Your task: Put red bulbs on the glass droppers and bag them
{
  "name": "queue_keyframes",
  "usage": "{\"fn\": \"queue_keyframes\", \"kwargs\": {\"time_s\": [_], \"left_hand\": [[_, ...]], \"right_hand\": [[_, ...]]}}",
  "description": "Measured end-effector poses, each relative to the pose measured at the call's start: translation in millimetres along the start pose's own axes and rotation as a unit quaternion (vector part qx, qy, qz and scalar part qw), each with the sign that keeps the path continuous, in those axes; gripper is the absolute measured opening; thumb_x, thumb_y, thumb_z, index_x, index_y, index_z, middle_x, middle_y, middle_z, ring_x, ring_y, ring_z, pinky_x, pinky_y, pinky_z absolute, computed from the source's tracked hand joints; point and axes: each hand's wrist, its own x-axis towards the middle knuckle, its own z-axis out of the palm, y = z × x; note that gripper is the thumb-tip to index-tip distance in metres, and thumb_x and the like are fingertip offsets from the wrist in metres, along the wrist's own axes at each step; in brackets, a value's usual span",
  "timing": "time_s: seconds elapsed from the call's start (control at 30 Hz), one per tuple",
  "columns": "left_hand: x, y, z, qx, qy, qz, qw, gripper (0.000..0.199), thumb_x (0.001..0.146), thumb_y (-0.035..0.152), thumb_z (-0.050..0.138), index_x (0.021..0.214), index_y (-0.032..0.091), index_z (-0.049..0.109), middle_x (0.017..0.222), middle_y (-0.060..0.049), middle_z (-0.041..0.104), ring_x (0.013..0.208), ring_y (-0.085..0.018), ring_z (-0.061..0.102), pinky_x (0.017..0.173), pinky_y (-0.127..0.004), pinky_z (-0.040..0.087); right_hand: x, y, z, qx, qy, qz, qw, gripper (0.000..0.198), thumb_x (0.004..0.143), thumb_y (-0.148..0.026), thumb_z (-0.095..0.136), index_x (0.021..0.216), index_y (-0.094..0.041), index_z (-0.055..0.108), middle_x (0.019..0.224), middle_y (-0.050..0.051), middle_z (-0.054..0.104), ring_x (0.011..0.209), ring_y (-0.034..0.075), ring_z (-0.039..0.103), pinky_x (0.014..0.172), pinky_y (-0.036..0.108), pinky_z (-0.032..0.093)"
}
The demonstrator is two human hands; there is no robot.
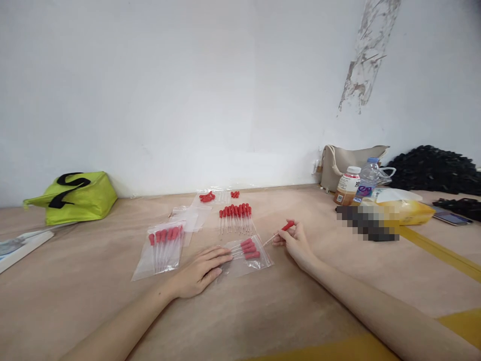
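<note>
My right hand (295, 241) pinches a glass dropper (280, 232) with a red rubber bulb, its clear tip pointing left toward a small clear bag (250, 256). That bag holds a few red-bulbed droppers. My left hand (201, 271) lies flat on the bag's left end, pressing it to the wooden table (263, 311). A row of loose droppers (235, 216) lies just behind. A filled bag of droppers (163, 248) sits to the left of my left hand.
Empty clear bags (190, 216) and more red bulbs (207, 197) lie further back near the wall. A lime green bag (75, 196) stands at far left. Bottles (347, 185), a beige bag (351, 161), a yellow packet (409, 211) and a phone (451, 218) crowd the right.
</note>
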Motion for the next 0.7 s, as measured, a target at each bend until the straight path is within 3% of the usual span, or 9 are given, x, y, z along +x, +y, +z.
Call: {"fn": "queue_keyframes", "kwargs": {"time_s": [0.3, 0.5, 0.7], "left_hand": [[0.4, 2.0, -1.3, 0.006, -0.003, 0.003, 1.0, 0.04, 0.091, 0.025, 0.032, 0.131, 0.03, 0.033, 0.134, 0.001, 0.037, 0.123, -0.018, 0.031, 0.103, -0.037, 0.026], [-0.2, 1.1, -0.5, 0.007, -0.005, -0.001, 1.0, 0.04, 0.091, 0.026, 0.032, 0.13, 0.031, 0.033, 0.135, 0.001, 0.036, 0.124, -0.019, 0.03, 0.102, -0.039, 0.026], [0.2, 1.4, -0.9, 0.01, -0.006, 0.002, 1.0, 0.04, 0.091, 0.025, 0.032, 0.13, 0.031, 0.033, 0.135, 0.001, 0.037, 0.124, -0.018, 0.031, 0.103, -0.039, 0.025]], "right_hand": [[-8.3, -2.3, 5.0, 0.008, -0.009, 0.013, 1.0, 0.049, 0.061, -0.029, 0.06, 0.096, -0.023, 0.026, 0.06, -0.009, 0.055, 0.05, 0.012, 0.058, 0.053, 0.028, 0.051], [-13.5, -6.9, 2.3, -0.029, -0.035, 0.035, 0.998, 0.046, 0.061, -0.027, 0.058, 0.096, -0.022, 0.028, 0.057, -0.009, 0.052, 0.044, 0.011, 0.054, 0.043, 0.024, 0.046], [-13.4, -5.0, 3.3, -0.009, -0.006, 0.04, 0.999, 0.054, 0.058, -0.03, 0.064, 0.097, -0.023, 0.028, 0.059, -0.008, 0.054, 0.051, 0.012, 0.057, 0.053, 0.027, 0.05]]}}
